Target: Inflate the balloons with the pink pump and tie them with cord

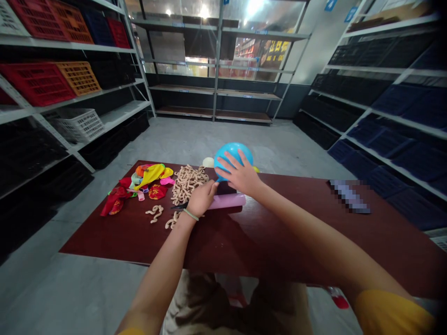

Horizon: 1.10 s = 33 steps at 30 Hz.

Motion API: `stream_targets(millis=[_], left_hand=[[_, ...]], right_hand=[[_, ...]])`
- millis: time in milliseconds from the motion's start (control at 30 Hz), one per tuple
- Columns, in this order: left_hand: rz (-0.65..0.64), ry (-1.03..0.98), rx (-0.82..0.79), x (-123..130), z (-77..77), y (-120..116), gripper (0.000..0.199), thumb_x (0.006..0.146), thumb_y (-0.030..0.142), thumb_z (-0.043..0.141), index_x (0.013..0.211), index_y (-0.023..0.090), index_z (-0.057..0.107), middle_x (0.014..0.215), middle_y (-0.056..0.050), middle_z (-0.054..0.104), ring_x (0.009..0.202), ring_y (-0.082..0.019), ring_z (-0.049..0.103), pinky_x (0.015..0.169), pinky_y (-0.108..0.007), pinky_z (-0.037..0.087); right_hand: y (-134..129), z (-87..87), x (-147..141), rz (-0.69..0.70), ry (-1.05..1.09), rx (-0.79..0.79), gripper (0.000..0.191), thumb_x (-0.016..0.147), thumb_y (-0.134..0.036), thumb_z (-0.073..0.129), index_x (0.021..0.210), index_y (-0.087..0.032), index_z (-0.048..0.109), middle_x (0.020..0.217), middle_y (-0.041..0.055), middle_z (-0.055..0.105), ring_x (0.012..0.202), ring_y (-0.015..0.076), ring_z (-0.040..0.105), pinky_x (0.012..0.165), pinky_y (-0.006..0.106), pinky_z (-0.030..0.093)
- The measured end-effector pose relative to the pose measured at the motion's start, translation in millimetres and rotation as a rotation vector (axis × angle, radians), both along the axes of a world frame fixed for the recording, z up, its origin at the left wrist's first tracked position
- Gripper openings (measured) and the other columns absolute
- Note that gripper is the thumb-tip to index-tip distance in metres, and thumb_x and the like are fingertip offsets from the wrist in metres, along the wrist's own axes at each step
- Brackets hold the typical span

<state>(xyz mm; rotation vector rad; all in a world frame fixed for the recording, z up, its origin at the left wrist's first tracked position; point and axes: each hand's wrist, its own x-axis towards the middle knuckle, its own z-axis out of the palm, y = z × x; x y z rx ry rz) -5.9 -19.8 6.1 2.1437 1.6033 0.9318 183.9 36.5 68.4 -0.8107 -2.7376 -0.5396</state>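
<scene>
Over the table, a blue inflated balloon (228, 150) is held between both hands. My left hand (202, 197) pinches its narrow neck between thumb and fingers. With fingers spread, my right hand (242, 174) lies flat against the balloon's near side. Beneath them on the table is a pink balloon pump (228, 201), partly hidden by my left hand, with a dark nozzle pointing left. Just left of my hands is a pile of beige curled pieces (186, 181), and several more lie nearer to me.
Uninflated balloons in several colours (150, 177) are heaped at the left of the dark red table (293, 223). A pixelated flat object (349, 196) lies at the right. Shelves with crates (38, 83) stand left and right, and a metal rack (216, 88) stands at the back.
</scene>
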Motion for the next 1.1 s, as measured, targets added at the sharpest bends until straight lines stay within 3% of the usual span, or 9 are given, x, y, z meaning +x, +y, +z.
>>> stream_targets(millis=[200,300,433,633,767,867,967,1100], left_hand=[[-0.055,-0.416,-0.054,-4.8,8.0,2.0,0.043,0.102,0.043,0.033,0.074,0.02,0.056,0.067,-0.001,0.06,0.066,-0.015,0.055,0.069,-0.027,0.041],[-0.063,-0.574,-0.126,-8.6,7.6,5.6,0.037,0.096,0.045,0.045,0.078,0.018,0.062,0.07,-0.002,0.063,0.062,-0.014,0.054,0.063,-0.026,0.041],[0.027,-0.778,-0.244,-14.7,2.8,10.8,0.031,0.084,0.046,0.063,0.079,0.016,0.067,0.069,-0.002,0.065,0.054,-0.011,0.049,0.051,-0.023,0.036],[0.08,-0.853,-0.239,-29.3,-0.2,14.8,0.031,0.076,0.047,0.072,0.079,0.016,0.069,0.07,-0.002,0.066,0.051,-0.009,0.047,0.049,-0.022,0.035],[0.163,-0.856,-0.149,-41.4,0.6,17.6,0.029,0.076,0.045,0.072,0.078,0.016,0.07,0.075,-0.003,0.069,0.061,-0.012,0.056,0.058,-0.023,0.042],[0.215,-0.851,-0.137,-45.0,0.7,18.8,0.026,0.077,0.042,0.071,0.077,0.015,0.07,0.075,-0.003,0.07,0.065,-0.013,0.058,0.062,-0.024,0.044],[0.225,-0.822,-0.154,-43.3,-0.1,19.0,0.024,0.076,0.039,0.071,0.078,0.015,0.07,0.073,-0.002,0.07,0.064,-0.013,0.057,0.061,-0.024,0.043],[0.228,-0.789,-0.183,-39.0,-0.9,18.4,0.023,0.078,0.039,0.07,0.079,0.016,0.07,0.074,-0.002,0.071,0.064,-0.013,0.057,0.061,-0.024,0.042]], right_hand=[[-6.0,8.9,10.5,-0.02,0.077,0.055,0.067,0.085,-0.009,0.063,0.144,-0.033,0.044,0.16,0.0003,0.032,0.15,0.0328,0.018,0.119,0.071,0.006],[-11.0,8.7,12.5,-0.028,0.102,0.059,0.062,0.089,-0.009,0.057,0.144,-0.034,0.043,0.159,-0.0001,0.034,0.15,0.0323,0.02,0.118,0.072,0.006],[-16.9,5.5,10.3,-0.035,0.133,0.046,0.063,0.091,-0.011,0.055,0.146,-0.037,0.041,0.158,-0.0003,0.037,0.148,0.0323,0.024,0.118,0.073,0.009],[-28.0,0.9,-6.3,0.023,0.099,0.1,0.063,0.095,-0.014,0.049,0.152,-0.033,0.031,0.159,0.0025,0.033,0.148,0.0302,0.021,0.118,0.069,0.009],[-49.1,-18.9,-20.7,0.072,0.105,0.037,0.051,0.096,-0.017,0.047,0.144,-0.034,0.043,0.15,0.001,0.047,0.141,0.0267,0.033,0.115,0.058,0.019],[-70.5,-46.3,-32.0,0.079,0.072,-0.025,0.029,0.098,-0.019,0.045,0.119,-0.029,0.063,0.123,0.0026,0.065,0.119,0.0221,0.048,0.102,0.046,0.03],[-86.7,-73.0,-45.1,0.083,0.044,-0.037,0.025,0.1,-0.023,0.042,0.104,-0.027,0.067,0.104,0.0039,0.067,0.105,0.0212,0.05,0.09,0.041,0.032],[-93.1,-90.4,-63.1,0.065,0.036,-0.061,0.025,0.1,-0.025,0.042,0.102,-0.025,0.068,0.103,0.0059,0.065,0.101,0.0224,0.049,0.084,0.04,0.032]])
